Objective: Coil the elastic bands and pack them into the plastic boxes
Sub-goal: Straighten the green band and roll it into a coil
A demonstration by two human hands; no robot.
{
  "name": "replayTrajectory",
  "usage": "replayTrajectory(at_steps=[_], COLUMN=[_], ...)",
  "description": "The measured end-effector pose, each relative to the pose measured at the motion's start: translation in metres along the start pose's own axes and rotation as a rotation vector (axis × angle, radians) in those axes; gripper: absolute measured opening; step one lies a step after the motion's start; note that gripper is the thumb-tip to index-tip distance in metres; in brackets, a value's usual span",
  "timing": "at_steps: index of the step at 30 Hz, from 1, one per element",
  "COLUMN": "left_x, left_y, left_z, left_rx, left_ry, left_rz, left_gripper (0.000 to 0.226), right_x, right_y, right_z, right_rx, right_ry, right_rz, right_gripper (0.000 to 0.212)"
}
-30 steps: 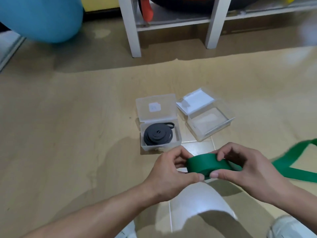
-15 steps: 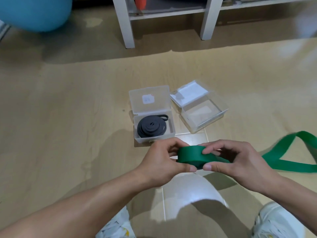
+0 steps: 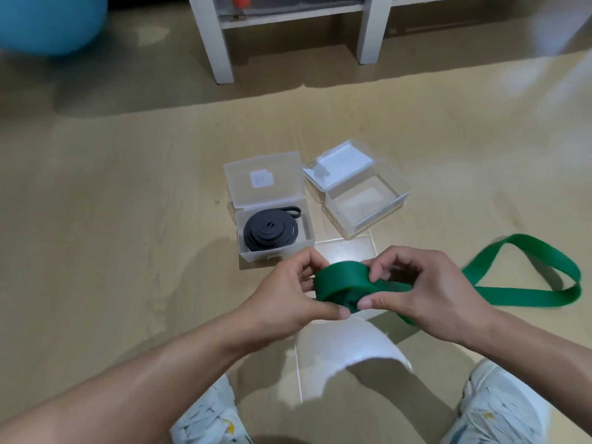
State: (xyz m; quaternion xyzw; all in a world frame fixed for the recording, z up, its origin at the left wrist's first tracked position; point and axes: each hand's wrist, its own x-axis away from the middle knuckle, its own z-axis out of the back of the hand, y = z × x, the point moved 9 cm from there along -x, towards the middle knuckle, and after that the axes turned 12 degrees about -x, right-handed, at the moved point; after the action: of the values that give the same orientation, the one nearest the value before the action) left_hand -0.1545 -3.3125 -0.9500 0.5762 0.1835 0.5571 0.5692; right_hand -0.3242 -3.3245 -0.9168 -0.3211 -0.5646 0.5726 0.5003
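A wide green elastic band (image 3: 342,282) is partly rolled into a coil held above the floor. My left hand (image 3: 288,299) pinches the coil's left side. My right hand (image 3: 426,293) grips its right side, fingers on top and thumb below. The band's loose end trails right as a loop on the floor. Beyond my hands stand two clear plastic boxes with lids open. The left box (image 3: 307,246) holds a coiled black band (image 3: 270,230). The right box (image 3: 389,213) has nothing in it.
A white shelf unit (image 3: 221,46) stands at the back on the wooden floor. A blue ball (image 3: 48,20) lies at the far left. My two white shoes (image 3: 208,418) show at the bottom edge.
The coil has grown as my hands rolled more of the green band in. The loose loop has drawn closer on the right. The view tilted down slightly.
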Motion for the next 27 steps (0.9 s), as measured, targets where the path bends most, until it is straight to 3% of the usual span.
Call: replayTrajectory(at_steps=[4,7,11,16,24,27], left_x=[0.001,0.000,-0.001,-0.001,0.000,0.002], left_y=[0.023,0.034,0.024,0.008,-0.005,-0.004], left_z=[-0.006,-0.003,0.002,0.010,0.003,-0.003], left_rx=[-0.531,-0.651,-0.441,-0.153,0.055,-0.003], left_ry=[-0.020,0.022,-0.001,0.015,-0.021,-0.077], left_rz=[-0.108,-0.191,-0.161,-0.081,-0.075,-0.042], left_gripper=[0.053,0.048,0.035,0.035,0.036,0.046], right_x=[0.002,0.004,0.004,0.004,0.007,0.010], right_y=[-0.008,-0.014,-0.010,0.018,0.009,0.002], right_z=[-0.013,-0.019,-0.016,0.006,-0.002,-0.008], right_rx=[0.221,0.290,0.192,0.069,0.057,0.132], right_ry=[-0.082,-0.109,-0.105,-0.082,-0.038,-0.064], right_rz=[0.084,0.136,0.065,-0.099,-0.026,0.034], right_gripper=[0.034,0.039,0.043,0.038,0.033,0.030])
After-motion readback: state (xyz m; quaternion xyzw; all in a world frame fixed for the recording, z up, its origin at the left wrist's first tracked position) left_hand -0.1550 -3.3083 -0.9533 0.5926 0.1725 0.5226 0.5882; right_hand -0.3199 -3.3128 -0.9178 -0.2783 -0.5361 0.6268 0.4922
